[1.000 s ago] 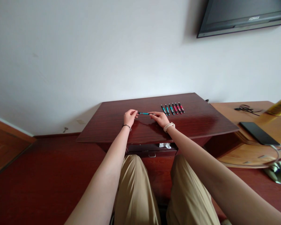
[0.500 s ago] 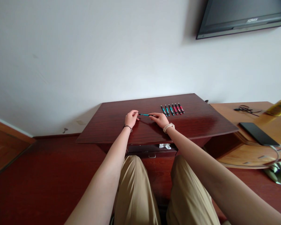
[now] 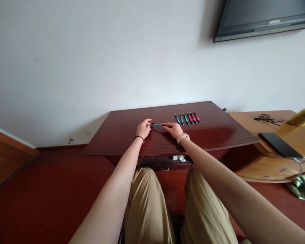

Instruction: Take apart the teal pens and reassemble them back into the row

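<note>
- Bench [image 3: 132, 135]: dark red wood, set against the white wall.
- Left hand [image 3: 143, 128]: pinches the left end of the teal pen.
- Right hand [image 3: 176, 130]: grips the pen's right end.
- Row of pens [image 3: 187, 118]: six, teal and red, lying near the right hand.
- Teal pen [image 3: 157, 124]: held level between both hands, just above the bench.

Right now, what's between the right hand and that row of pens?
Head view: only bare dark tabletop between the right hand, which holds a teal pen with the left hand, and the row of pens.
</note>
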The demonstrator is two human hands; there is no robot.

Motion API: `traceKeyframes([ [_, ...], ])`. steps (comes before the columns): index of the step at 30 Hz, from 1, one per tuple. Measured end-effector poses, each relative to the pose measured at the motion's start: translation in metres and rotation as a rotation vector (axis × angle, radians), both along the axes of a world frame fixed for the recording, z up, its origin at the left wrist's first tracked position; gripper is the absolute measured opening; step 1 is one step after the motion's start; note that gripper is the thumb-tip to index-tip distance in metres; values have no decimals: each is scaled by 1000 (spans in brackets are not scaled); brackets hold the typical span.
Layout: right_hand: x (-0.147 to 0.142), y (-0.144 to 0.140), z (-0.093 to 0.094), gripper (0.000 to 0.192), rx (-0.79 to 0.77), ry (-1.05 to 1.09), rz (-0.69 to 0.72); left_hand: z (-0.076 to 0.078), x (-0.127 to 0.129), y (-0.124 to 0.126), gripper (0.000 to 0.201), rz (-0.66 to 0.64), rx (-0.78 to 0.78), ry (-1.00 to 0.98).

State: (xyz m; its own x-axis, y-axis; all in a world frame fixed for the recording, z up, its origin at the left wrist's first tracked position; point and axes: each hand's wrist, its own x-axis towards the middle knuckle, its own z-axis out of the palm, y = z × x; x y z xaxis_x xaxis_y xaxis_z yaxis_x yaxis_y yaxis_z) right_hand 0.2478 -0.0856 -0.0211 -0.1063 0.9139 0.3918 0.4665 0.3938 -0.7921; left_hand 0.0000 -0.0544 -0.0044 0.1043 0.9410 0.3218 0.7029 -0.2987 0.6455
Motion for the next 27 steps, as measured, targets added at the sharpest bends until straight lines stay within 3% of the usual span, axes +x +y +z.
traceKeyframes([
  [5,1,-2,2,33,-13,-6,-11,-2,2,0,56,-24,27,28],
  [10,-1,-4,5,59,-63,-103,-49,-7,1,5,49,-52,61,-1],
  [18,-1,-1,1,33,-16,-104,-37,-10,-2,12,21,-26,58,-243],
  [22,-1,0,1,20,19,-86,-37,-11,-3,13,20,-25,31,-344],
  [27,-1,1,-2,18,26,-51,-80,-13,-4,14,21,-34,21,-368],
])
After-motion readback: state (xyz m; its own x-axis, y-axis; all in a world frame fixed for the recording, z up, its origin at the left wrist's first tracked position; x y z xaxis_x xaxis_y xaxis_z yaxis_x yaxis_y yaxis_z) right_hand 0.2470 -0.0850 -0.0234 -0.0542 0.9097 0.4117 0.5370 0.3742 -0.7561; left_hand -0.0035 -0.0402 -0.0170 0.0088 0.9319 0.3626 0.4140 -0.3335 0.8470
